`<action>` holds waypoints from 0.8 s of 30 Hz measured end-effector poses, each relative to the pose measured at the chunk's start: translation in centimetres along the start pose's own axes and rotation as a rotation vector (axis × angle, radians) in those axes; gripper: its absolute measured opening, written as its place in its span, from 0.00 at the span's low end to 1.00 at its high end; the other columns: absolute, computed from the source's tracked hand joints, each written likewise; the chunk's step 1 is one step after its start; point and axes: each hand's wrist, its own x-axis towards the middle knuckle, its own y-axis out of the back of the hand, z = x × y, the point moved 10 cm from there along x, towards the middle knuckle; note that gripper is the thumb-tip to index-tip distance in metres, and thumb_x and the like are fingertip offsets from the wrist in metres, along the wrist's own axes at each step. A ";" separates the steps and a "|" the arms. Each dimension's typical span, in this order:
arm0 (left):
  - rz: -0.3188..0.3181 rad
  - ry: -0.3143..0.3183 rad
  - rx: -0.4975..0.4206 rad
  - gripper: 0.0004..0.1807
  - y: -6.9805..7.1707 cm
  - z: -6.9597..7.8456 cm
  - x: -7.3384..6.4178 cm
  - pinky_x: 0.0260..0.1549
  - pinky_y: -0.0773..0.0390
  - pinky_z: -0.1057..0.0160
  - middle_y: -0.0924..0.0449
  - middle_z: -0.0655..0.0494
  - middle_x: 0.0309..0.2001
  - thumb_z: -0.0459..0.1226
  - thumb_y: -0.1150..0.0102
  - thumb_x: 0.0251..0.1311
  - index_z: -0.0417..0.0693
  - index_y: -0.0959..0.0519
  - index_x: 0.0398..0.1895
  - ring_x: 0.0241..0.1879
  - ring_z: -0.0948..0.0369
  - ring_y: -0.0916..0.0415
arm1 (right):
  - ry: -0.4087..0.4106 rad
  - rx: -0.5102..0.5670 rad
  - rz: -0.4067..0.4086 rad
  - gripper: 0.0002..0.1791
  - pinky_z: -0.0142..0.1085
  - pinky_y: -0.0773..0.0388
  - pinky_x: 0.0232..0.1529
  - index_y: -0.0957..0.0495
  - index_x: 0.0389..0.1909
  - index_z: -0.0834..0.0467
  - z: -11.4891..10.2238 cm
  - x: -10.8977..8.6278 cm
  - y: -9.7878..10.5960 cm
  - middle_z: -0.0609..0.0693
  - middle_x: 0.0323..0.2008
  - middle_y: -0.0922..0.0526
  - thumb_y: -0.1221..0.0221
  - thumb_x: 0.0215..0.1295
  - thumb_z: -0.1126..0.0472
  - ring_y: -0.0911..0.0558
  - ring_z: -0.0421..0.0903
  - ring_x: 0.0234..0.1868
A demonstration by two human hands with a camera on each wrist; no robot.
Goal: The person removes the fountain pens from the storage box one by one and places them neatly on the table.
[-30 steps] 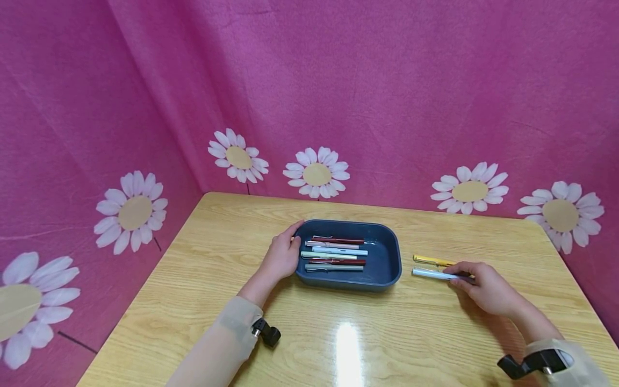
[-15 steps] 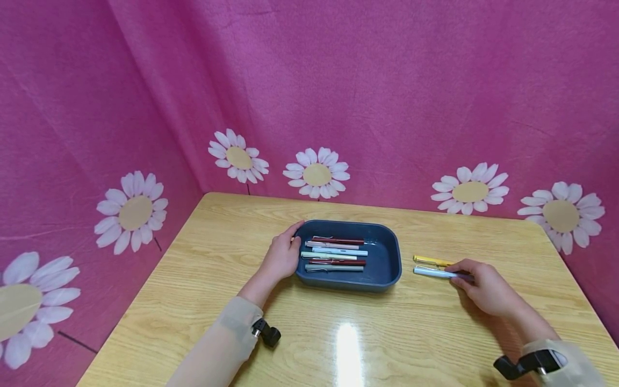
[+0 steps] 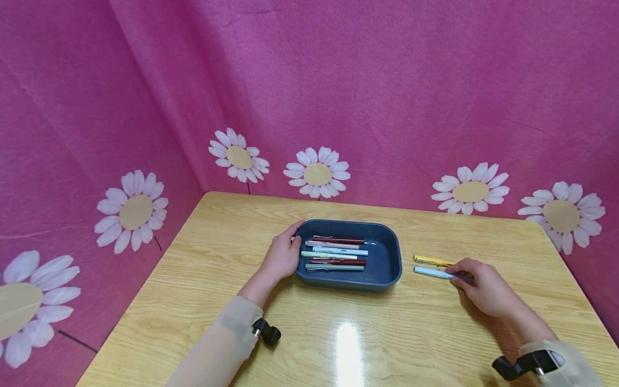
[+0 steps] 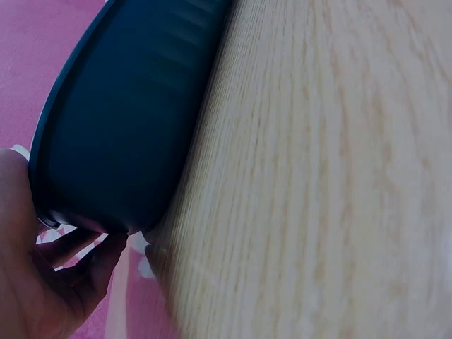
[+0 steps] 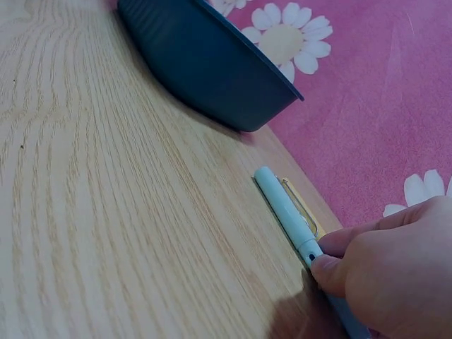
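Note:
My left hand [image 3: 280, 255] grips the left end of a dark blue-grey plastic bin [image 3: 385, 263], thumb by the rim and fingers against the outer wall [image 4: 127, 120]. Several slim clip pens lie side by side across the bin, among them a dark red pen [image 3: 345, 241], a pale green pen [image 3: 333, 256] and a grey pen [image 3: 338, 267]. To the right of the bin, my right hand [image 3: 488, 290] pinches a light blue pen [image 5: 282, 205] between thumb and fingers, low over the table. Just behind it lies a yellow pen [image 3: 427, 260], partly covered by the fingers.
The wooden table [image 3: 290, 344] carries the bin near its middle. A pink curtain [image 3: 367, 97] with large white daisies rises along the back and left edges. Dark wrist cameras [image 3: 267, 332] are strapped over both sleeves.
The light blue pen and my right hand have shifted slightly, bringing the pen a little nearer the yellow one. My left hand and the bin stay in place.

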 end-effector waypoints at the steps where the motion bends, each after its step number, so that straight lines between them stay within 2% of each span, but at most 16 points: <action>1: -0.001 0.000 0.000 0.26 0.0 0.0 0.0 0.72 0.35 0.42 0.29 0.42 0.74 0.37 0.57 0.84 0.49 0.33 0.81 0.73 0.46 0.32 | 0.002 -0.001 0.000 0.12 0.36 0.20 0.40 0.13 0.49 0.63 0.0 0.0 0.0 0.52 0.44 0.15 0.33 0.66 0.75 0.20 0.46 0.41; 10: 0.000 -0.001 0.004 0.26 0.0 0.1 0.0 0.72 0.35 0.42 0.29 0.42 0.74 0.37 0.57 0.84 0.49 0.33 0.81 0.73 0.46 0.33 | 0.004 -0.017 0.007 0.13 0.35 0.20 0.41 0.14 0.50 0.62 -0.2 0.1 0.5 0.51 0.45 0.15 0.33 0.67 0.74 0.20 0.46 0.41; 16: -0.001 0.000 0.006 0.26 0.0 0.1 0.0 0.72 0.35 0.42 0.29 0.42 0.74 0.37 0.57 0.84 0.49 0.33 0.81 0.74 0.45 0.33 | 0.094 -0.009 0.081 0.13 0.32 0.19 0.41 0.13 0.47 0.61 -1.7 0.1 1.6 0.49 0.42 0.14 0.31 0.64 0.76 0.18 0.45 0.42; 21: -0.003 0.001 0.008 0.26 0.0 0.1 0.0 0.72 0.35 0.42 0.29 0.42 0.74 0.37 0.58 0.84 0.49 0.33 0.81 0.74 0.45 0.33 | 0.154 -0.021 0.121 0.15 0.47 0.16 0.44 0.12 0.49 0.61 -3.4 0.3 2.3 0.52 0.45 0.13 0.30 0.63 0.76 0.17 0.51 0.45; 24: -0.001 0.001 0.010 0.26 0.0 0.1 0.0 0.72 0.36 0.42 0.29 0.42 0.74 0.37 0.58 0.84 0.49 0.34 0.81 0.74 0.45 0.33 | 0.166 -0.021 0.122 0.17 0.49 0.16 0.44 0.13 0.51 0.61 -4.2 0.5 2.5 0.53 0.47 0.13 0.29 0.62 0.75 0.17 0.52 0.46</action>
